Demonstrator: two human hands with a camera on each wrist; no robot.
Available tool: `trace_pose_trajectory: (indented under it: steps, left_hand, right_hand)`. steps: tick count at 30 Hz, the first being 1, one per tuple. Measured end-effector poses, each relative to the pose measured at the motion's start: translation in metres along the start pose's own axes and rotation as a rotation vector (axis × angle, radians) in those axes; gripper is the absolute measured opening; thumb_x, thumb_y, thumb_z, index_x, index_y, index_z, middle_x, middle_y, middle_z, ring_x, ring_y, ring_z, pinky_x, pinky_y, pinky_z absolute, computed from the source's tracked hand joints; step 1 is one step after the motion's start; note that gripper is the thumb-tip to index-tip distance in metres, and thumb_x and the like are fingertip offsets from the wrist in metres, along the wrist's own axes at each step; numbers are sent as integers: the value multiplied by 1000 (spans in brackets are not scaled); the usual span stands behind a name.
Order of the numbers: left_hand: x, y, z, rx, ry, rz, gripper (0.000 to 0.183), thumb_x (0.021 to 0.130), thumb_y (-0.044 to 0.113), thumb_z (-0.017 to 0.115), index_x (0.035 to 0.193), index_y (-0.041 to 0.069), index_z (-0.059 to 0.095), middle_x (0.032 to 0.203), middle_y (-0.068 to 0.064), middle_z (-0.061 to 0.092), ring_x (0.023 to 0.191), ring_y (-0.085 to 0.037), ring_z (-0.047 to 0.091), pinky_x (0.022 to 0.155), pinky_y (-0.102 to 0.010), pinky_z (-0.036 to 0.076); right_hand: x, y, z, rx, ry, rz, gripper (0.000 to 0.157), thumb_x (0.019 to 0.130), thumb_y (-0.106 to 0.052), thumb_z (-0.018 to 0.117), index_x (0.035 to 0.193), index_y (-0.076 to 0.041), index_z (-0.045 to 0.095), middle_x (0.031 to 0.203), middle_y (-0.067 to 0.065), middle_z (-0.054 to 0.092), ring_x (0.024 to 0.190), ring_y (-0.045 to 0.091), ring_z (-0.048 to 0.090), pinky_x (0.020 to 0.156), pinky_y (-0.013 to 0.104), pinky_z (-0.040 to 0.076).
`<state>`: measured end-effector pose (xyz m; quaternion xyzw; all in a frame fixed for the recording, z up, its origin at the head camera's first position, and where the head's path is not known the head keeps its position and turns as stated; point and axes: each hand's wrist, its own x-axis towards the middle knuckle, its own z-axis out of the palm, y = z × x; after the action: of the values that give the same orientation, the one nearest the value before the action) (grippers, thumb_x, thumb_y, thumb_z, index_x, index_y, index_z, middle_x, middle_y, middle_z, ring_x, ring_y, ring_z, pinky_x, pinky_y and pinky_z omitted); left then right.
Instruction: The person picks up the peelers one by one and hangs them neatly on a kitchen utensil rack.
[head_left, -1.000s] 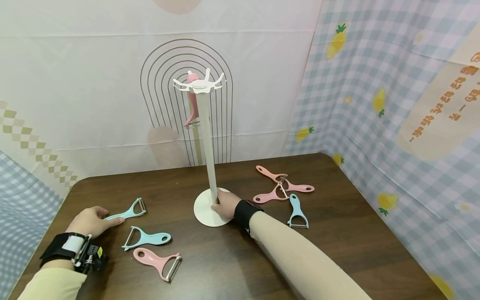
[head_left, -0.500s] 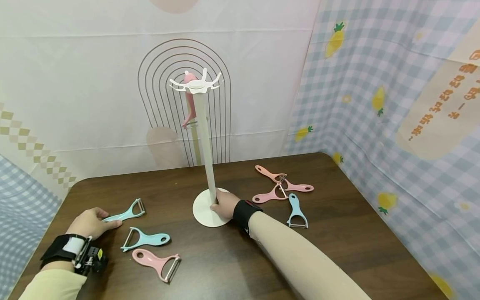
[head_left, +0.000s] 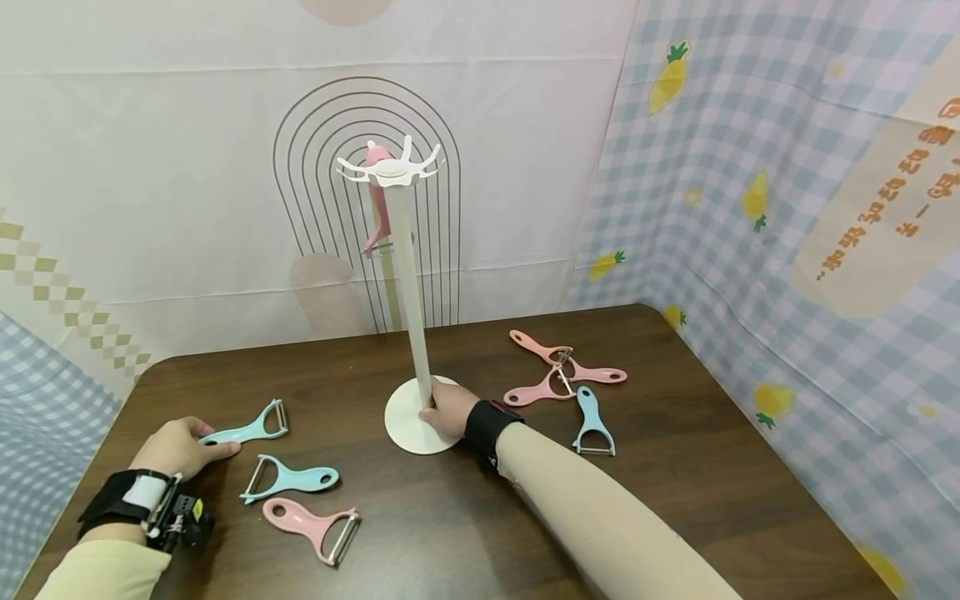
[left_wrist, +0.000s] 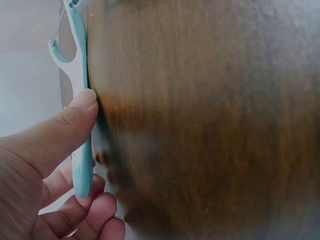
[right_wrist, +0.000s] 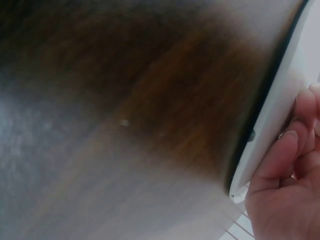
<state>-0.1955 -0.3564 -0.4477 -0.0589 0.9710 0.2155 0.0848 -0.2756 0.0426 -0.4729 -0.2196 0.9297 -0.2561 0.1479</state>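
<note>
My left hand (head_left: pixel 176 446) pinched blue peeler (head_left: pixel 251 430) by handle (head_left: pixel 225 436), lower left of frame; looked light, stiff, best held there, clear of blade (head_left: pixel 282 416). My right hand (head_left: pixel 450 407) gripped white stand (head_left: pixel 408 292) low, mid-frame.

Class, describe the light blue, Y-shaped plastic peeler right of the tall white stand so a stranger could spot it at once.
On the dark brown wooden table, find the tall white stand. To its right lie three pink and peach peelers. The light blue, Y-shaped plastic peeler beside them lies nearest the viewer, handle pointing away, the only blue one in that group.
</note>
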Motion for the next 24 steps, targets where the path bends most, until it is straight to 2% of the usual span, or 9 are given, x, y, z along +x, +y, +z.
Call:
trace_pose_trajectory:
  steps: [10, 19, 24]
  left_hand:
    - [-1, 1, -2, 2, -6, 10, 69, 82, 57, 69, 97, -10, 62, 88, -21, 63, 77, -31, 56, 66, -44, 43]
    - [-1, 7, -4, 5, 21, 45, 71, 87, 53, 65, 105, -15, 61, 96, -29, 62, 83, -37, 59, 69, -50, 45]
    - [-4, 12, -2, -33, 52, 72, 49, 90, 40, 67, 96, -9, 61, 81, -14, 61, 73, -27, 53, 63, -39, 41]
  right_hand:
    - [-2, -1, -1, -1, -4, -7, 43, 95, -17, 63, 132, -3, 48, 113, 11, 65, 101, 16, 59, 92, 32, 45]
    - [-2, 0, 1, 1, 1, -13, 42, 95, -17, 63, 132, -3, 48, 116, 11, 64, 103, 17, 59, 93, 33, 45]
    - [3, 5, 5, 1, 4, -7, 42, 95, -19, 62, 132, -5, 48, 111, 8, 65, 98, 14, 59, 91, 32, 45]
